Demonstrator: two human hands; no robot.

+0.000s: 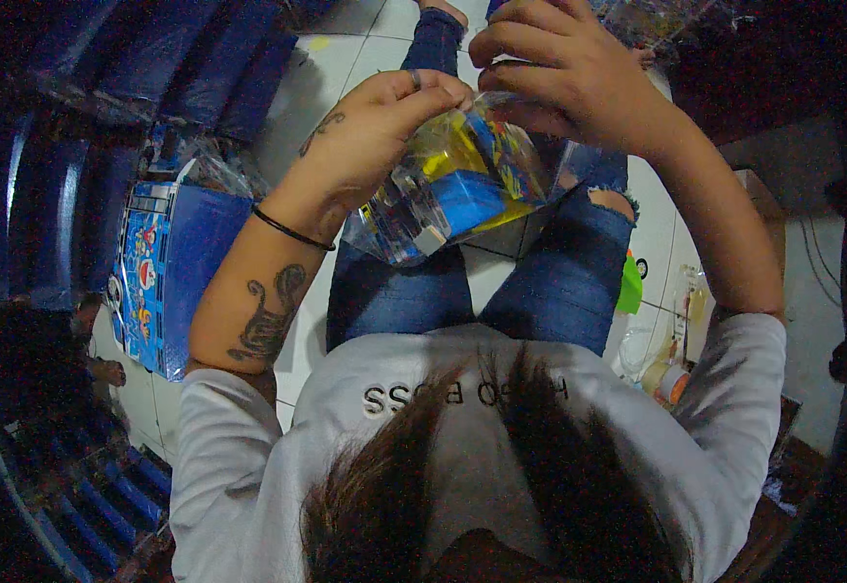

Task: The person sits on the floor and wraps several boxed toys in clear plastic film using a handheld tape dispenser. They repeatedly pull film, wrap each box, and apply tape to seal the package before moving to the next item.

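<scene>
A clear plastic bag (469, 199) with blue and yellow pieces inside hangs above my thighs. My left hand (399, 112) pinches its top edge between thumb and fingers. At the bag's upper right, my right hand (564, 73) has its fingers curled in and closed on the plastic, close to the left fingertips. Part of its lower side shows through or behind the film, and its exact grip is partly hidden. What the blue and yellow pieces are cannot be made out through the shiny, creased film.
At my left stands a blue printed box (146, 272), with wrapped dark blue packs (166, 68) beyond it. More blue items (103, 505) lie at lower left. On the right are a tape roll (666, 381) and a green piece (629, 284). Clear plastic (671, 21) lies at far right.
</scene>
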